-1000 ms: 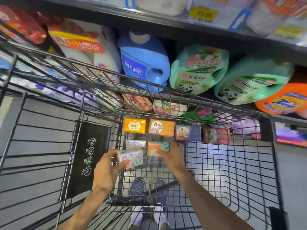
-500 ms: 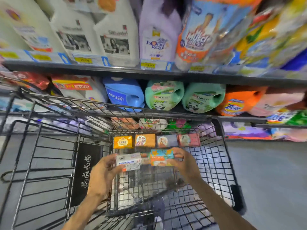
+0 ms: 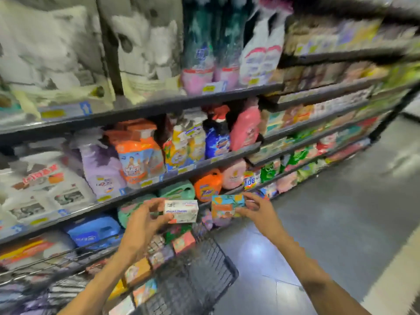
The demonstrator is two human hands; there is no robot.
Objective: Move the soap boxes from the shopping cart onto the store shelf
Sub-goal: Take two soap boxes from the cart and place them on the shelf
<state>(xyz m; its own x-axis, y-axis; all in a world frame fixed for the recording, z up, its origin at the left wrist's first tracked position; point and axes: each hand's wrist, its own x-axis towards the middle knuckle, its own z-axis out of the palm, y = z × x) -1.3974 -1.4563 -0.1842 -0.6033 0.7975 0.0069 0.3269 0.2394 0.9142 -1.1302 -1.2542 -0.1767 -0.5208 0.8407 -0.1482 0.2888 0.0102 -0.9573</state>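
White soap box (image 3: 181, 211) in left hand (image 3: 142, 221); orange box (image 3: 227, 205) in right hand (image 3: 259, 212).

A dark wire-mesh metal shopping cart (image 3: 204, 276) stands on a smooth, glossy grey floor (image 3: 341, 212) that reflects light. Shiny plastic detergent jugs (image 3: 208, 186) line dark metal shelves (image 3: 159, 105). Two printed cardboard soap boxes (image 3: 181, 211) look smooth.

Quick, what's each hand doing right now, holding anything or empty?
Left hand: closed around a white soap box.
Right hand: closed around an orange and teal soap box.
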